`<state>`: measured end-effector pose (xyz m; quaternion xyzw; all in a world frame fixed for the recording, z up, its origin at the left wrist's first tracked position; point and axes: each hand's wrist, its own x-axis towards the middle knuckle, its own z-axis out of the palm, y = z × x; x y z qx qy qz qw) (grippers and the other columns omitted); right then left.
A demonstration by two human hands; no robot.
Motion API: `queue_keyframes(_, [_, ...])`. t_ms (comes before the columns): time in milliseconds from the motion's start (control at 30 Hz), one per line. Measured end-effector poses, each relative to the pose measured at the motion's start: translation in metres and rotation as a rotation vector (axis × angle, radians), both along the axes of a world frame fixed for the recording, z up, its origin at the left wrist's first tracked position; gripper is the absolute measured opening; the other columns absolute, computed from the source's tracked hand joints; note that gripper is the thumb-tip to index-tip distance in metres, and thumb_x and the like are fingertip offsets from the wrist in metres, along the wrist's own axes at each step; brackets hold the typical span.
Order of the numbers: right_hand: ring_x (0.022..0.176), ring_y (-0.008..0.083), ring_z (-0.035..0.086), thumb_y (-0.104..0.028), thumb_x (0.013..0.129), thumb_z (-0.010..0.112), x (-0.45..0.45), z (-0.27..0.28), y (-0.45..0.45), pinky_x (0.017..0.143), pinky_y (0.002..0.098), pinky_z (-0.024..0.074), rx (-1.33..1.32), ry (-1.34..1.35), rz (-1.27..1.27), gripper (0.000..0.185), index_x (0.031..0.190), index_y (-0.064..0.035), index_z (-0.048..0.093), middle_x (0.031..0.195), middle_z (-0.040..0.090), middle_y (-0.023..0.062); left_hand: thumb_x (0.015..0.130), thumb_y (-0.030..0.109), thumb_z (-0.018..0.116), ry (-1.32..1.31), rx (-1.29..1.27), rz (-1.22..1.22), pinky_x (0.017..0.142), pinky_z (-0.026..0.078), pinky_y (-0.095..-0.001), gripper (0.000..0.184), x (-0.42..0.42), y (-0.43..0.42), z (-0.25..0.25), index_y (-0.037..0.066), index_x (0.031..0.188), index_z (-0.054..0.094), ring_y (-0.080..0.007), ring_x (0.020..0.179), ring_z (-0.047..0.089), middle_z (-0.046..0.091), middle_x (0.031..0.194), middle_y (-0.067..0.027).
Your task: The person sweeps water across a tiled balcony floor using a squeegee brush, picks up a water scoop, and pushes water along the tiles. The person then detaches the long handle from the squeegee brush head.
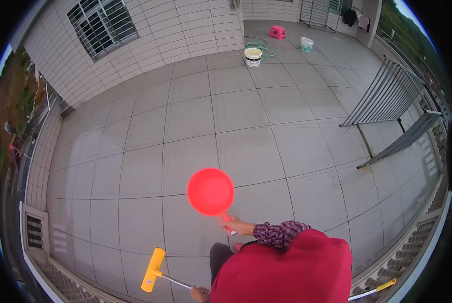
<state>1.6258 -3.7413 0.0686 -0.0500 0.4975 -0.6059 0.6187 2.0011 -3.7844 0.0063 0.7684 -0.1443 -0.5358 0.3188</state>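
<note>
The right hand has its fingers clamped round the handle of one red dipper. The dipper is held out in front of the body, its long axis slanting: bowl to the upper left, handle to the lower right. The bowl's mouth faces up and shows plain red inside; whether it holds water I cannot tell.

The left hand has its fingers closed on the pole of one yellow-headed floor tool. Its pole runs rightward from the head, passes behind the red garment and ends in a yellow tip; the head lies crosswise to the pole.

Farther out on the tiled floor stand two buckets: a white one, pale yellow within, and a white-and-teal one, contents unclear. One green hose lies coiled behind the nearer bucket; one pink stool stands beyond.
</note>
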Motion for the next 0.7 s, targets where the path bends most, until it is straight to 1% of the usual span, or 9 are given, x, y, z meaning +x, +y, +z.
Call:
queue_keyframes(33, [0.042, 0.0116, 0.047, -0.014, 0.077, 0.055, -0.015, -0.015, 0.017, 0.037, 0.0259, 0.0394, 0.016, -0.022, -0.057, 0.016, 0.080, -0.0038, 0.043, 0.055, 0.048, 0.0041, 0.079, 0.030, 0.044, -0.008, -0.004, -0.028, 0.036, 0.034, -0.0315, 0.027, -0.003, -0.014, -0.001, 0.007, 0.093, 0.044, -0.0194, 0.040, 0.040, 0.042, 0.055, -0.0090])
queue_keyframes(100, [0.044, 0.0131, 0.049, -0.014, 0.078, 0.056, -0.034, -0.036, 0.054, 0.039, 0.0278, 0.0429, 0.055, -0.088, -0.213, 0.016, 0.080, -0.0038, 0.043, 0.059, 0.050, 0.0054, 0.079, 0.031, 0.044, -0.046, 0.025, -0.253, 0.035, 0.034, -0.0311, 0.027, -0.013, -0.036, -0.005, 0.007, 0.093, 0.044, -0.0189, 0.040, 0.040, 0.042, 0.055, -0.0091])
queue_keyframes(167, [0.048, 0.0144, 0.051, -0.015, 0.078, 0.056, -0.037, -0.037, 0.087, 0.043, 0.0288, 0.0452, 0.120, -0.078, -0.289, 0.017, 0.082, -0.0037, 0.043, 0.062, 0.051, 0.0061, 0.080, 0.031, 0.043, -0.045, 0.007, -0.308, 0.035, 0.035, -0.0309, 0.027, -0.034, -0.054, 0.001, 0.007, 0.093, 0.044, -0.0186, 0.040, 0.040, 0.042, 0.055, -0.0088])
queue_keyframes(267, [0.055, 0.0150, 0.053, -0.016, 0.079, 0.055, -0.025, -0.044, 0.113, 0.046, 0.0290, 0.0462, 0.127, -0.106, -0.311, 0.019, 0.085, -0.0036, 0.041, 0.063, 0.052, 0.0063, 0.081, 0.030, 0.041, -0.014, -0.020, -0.438, 0.033, 0.034, -0.0295, 0.024, -0.083, -0.082, 0.027, 0.008, 0.088, 0.041, -0.0171, 0.038, 0.040, 0.041, 0.053, -0.0071])
queue_keyframes(333, [0.061, 0.0161, 0.056, -0.020, 0.080, 0.056, -0.022, -0.044, 0.120, 0.053, 0.0297, 0.0481, 0.213, -0.069, -0.346, 0.026, 0.090, -0.0047, 0.038, 0.069, 0.055, 0.0083, 0.082, 0.029, 0.040, 0.053, -0.010, -0.527, 0.031, 0.034, -0.0282, 0.022, -0.111, -0.104, 0.026, 0.008, 0.084, 0.039, -0.0158, 0.036, 0.040, 0.039, 0.051, -0.0055])
queue_keyframes(467, [0.057, 0.0150, 0.054, -0.023, 0.080, 0.054, -0.053, -0.039, 0.105, 0.048, 0.0266, 0.0456, 0.282, 0.129, -0.390, 0.028, 0.091, -0.0027, 0.038, 0.067, 0.055, 0.0082, 0.082, 0.029, 0.042, 0.061, 0.027, -0.575, 0.032, 0.033, -0.0274, 0.021, -0.190, -0.154, 0.034, 0.008, 0.083, 0.039, -0.0150, 0.037, 0.040, 0.040, 0.052, -0.0050])
queue_keyframes(533, [0.059, 0.0143, 0.055, -0.025, 0.080, 0.053, -0.070, -0.016, 0.101, 0.049, 0.0236, 0.0443, 0.271, 0.022, -0.454, 0.029, 0.092, -0.0031, 0.038, 0.073, 0.058, 0.0106, 0.083, 0.028, 0.044, 0.078, 0.096, -0.669, 0.032, 0.033, -0.0265, 0.021, -0.221, -0.180, 0.020, 0.007, 0.081, 0.041, -0.0137, 0.037, 0.040, 0.041, 0.052, -0.0046])
queue_keyframes(667, [0.058, 0.0142, 0.055, -0.025, 0.080, 0.052, -0.107, -0.015, 0.095, 0.047, 0.0236, 0.0440, 0.409, -0.006, -0.388, 0.028, 0.092, -0.0041, 0.037, 0.072, 0.058, 0.0104, 0.083, 0.028, 0.045, 0.076, 0.061, -0.806, 0.033, 0.032, -0.0260, 0.023, -0.293, -0.221, 0.020, 0.005, 0.080, 0.044, -0.0127, 0.037, 0.040, 0.042, 0.052, -0.0039])
queue_keyframes(700, [0.055, 0.0152, 0.054, -0.025, 0.080, 0.053, -0.119, -0.008, 0.091, 0.046, 0.0249, 0.0437, 0.403, 0.007, -0.462, 0.027, 0.091, -0.0049, 0.038, 0.070, 0.057, 0.0097, 0.083, 0.028, 0.047, 0.080, 0.076, -0.841, 0.034, 0.034, -0.0263, 0.024, -0.311, -0.230, 0.018, 0.005, 0.083, 0.047, -0.0130, 0.038, 0.041, 0.044, 0.053, -0.0043])
